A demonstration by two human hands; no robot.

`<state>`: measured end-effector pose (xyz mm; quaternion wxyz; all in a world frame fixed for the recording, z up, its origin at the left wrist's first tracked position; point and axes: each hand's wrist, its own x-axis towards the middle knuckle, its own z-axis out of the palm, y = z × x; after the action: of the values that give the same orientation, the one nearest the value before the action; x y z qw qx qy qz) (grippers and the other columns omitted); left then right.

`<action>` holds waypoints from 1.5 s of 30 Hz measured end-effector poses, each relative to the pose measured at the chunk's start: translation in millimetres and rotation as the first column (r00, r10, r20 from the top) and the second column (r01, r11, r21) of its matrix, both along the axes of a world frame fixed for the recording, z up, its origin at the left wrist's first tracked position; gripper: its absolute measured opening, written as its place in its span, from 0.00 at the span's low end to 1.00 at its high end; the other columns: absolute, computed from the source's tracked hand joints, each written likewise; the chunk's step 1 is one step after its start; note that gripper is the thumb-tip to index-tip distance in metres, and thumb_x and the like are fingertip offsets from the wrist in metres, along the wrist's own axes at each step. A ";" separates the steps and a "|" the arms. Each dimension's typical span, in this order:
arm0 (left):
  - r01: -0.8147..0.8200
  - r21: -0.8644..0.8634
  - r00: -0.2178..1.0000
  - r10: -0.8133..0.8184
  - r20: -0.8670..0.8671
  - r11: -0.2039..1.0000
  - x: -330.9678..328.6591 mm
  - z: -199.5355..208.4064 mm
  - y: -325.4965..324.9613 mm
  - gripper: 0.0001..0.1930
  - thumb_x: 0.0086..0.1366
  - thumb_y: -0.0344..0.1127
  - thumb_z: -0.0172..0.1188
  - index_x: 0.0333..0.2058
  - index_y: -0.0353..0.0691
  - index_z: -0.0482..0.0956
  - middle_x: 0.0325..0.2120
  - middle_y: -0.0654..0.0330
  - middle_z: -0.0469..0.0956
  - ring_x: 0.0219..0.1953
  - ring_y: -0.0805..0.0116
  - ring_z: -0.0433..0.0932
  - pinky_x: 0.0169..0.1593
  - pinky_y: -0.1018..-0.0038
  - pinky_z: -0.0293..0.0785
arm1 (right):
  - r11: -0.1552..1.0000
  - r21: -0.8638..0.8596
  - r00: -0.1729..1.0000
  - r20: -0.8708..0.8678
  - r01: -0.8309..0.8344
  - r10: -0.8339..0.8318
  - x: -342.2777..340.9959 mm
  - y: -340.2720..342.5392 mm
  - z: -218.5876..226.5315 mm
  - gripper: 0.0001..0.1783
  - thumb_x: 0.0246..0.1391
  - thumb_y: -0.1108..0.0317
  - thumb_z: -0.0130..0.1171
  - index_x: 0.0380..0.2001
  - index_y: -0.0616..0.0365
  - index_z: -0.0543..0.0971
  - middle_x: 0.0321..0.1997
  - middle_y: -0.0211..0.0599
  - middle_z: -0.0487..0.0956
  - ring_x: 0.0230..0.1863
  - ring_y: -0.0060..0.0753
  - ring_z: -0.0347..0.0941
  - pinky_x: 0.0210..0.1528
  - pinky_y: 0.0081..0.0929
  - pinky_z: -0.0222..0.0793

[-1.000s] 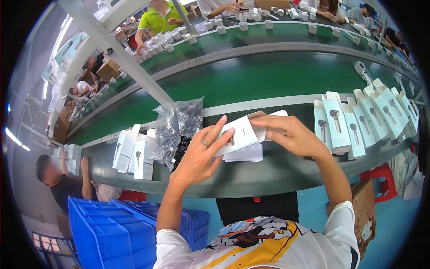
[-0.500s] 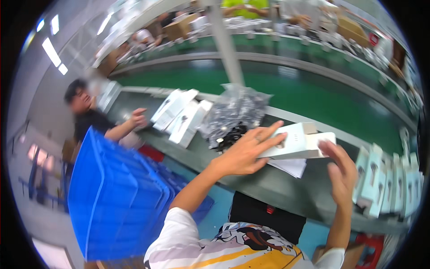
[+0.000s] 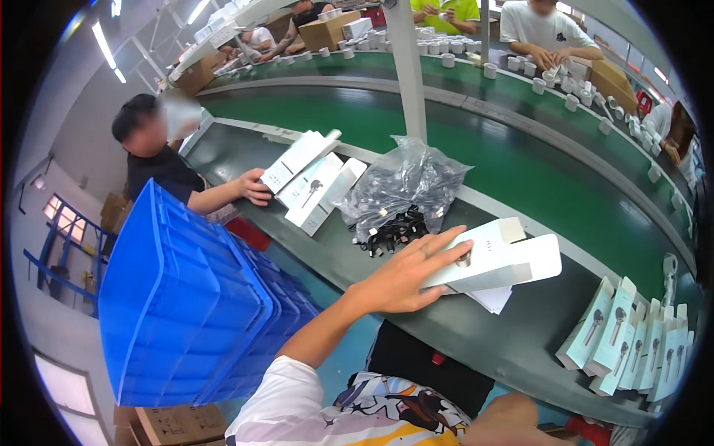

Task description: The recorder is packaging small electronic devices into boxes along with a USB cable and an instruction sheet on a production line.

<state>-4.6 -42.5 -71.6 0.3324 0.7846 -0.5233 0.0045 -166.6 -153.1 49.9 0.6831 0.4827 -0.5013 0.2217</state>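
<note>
My left hand [image 3: 401,276] grips a white carton [image 3: 494,254] from its left end, fingers over the top face and thumb along the near side. The carton lies tilted above the bench, its right-hand flaps standing open, with a picture of a dark round part partly under my fingers. White paper sheets [image 3: 492,299] show beneath it. Past my left hand, black cables with light plugs [image 3: 394,232] spill from a clear plastic bag [image 3: 409,175] filled with more cables. Only part of my right arm [image 3: 513,416] shows at the lower edge; its hand is out of view.
Several printed cartons [image 3: 621,327] stand in a row at the right. A co-worker's hand [image 3: 254,187] touches white cartons [image 3: 301,171] on the left. Blue stacked crates [image 3: 186,297] stand beside the bench [image 3: 439,327]. Beyond, a green conveyor [image 3: 535,175] and a post [image 3: 410,82].
My right hand has drawn back from the carton's open end and out of view. My left hand keeps its grip. The co-worker's hand now touches the left cartons. The view has shifted.
</note>
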 end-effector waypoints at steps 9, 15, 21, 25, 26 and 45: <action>-0.019 -0.055 0.999 0.016 -0.047 0.998 -0.9 -2.6 9.0 0.41 0.51 0.30 0.63 0.65 0.42 0.59 0.66 0.45 0.54 0.63 0.44 0.61 0.64 0.58 0.59 | 0.972 -0.171 0.675 0.699 -0.163 0.236 -26.2 19.5 -32.6 0.31 0.63 0.61 0.51 0.64 0.65 0.59 0.64 0.49 0.63 0.64 0.53 0.59 0.67 0.49 0.51; -0.095 -0.039 0.992 0.097 0.075 0.995 -3.6 -8.3 30.0 0.39 0.51 0.33 0.61 0.65 0.40 0.61 0.65 0.43 0.56 0.64 0.43 0.60 0.65 0.56 0.57 | 0.934 -0.309 0.809 0.587 0.177 0.041 -164.2 -23.5 -79.5 0.31 0.62 0.54 0.49 0.60 0.68 0.63 0.58 0.50 0.68 0.57 0.50 0.64 0.62 0.47 0.56; -0.161 -0.023 0.986 0.160 -0.043 0.987 14.4 -11.1 34.8 0.40 0.48 0.29 0.62 0.64 0.40 0.62 0.64 0.42 0.58 0.64 0.44 0.60 0.66 0.61 0.57 | 0.733 -0.510 0.872 0.426 0.450 -0.239 -274.0 -53.5 -72.8 0.33 0.62 0.48 0.48 0.56 0.70 0.68 0.52 0.52 0.73 0.51 0.48 0.70 0.57 0.45 0.62; -0.306 0.008 0.952 0.306 -0.015 0.952 -0.8 4.9 59.3 0.38 0.49 0.26 0.62 0.63 0.37 0.63 0.63 0.44 0.62 0.65 0.48 0.61 0.66 0.63 0.56 | 0.528 -0.712 0.876 0.277 0.463 -0.395 -21.1 -24.5 -13.2 0.36 0.62 0.44 0.48 0.53 0.72 0.71 0.48 0.52 0.77 0.47 0.46 0.73 0.54 0.44 0.65; -0.295 -0.018 0.954 0.294 -0.053 0.955 15.3 4.5 36.2 0.39 0.49 0.25 0.63 0.63 0.36 0.63 0.63 0.47 0.63 0.67 0.53 0.59 0.67 0.64 0.53 | 0.405 -0.756 0.824 0.305 0.514 -0.477 -13.1 -31.3 -10.5 0.36 0.62 0.43 0.47 0.53 0.72 0.72 0.47 0.53 0.77 0.46 0.45 0.74 0.53 0.43 0.66; -0.791 0.138 0.577 0.651 0.493 0.597 141.2 -27.7 172.9 0.34 0.54 0.35 0.61 0.61 0.42 0.64 0.61 0.42 0.63 0.55 0.40 0.67 0.61 0.58 0.63 | -0.650 -0.669 0.742 0.628 0.360 -0.236 18.8 -69.3 -150.9 0.26 0.57 0.64 0.57 0.57 0.62 0.72 0.52 0.46 0.79 0.56 0.38 0.74 0.60 0.34 0.66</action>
<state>136.6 130.4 -99.3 0.0459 0.9569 -0.1982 0.2073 -147.9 -222.4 -101.0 0.7483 -0.5567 -0.2215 0.2848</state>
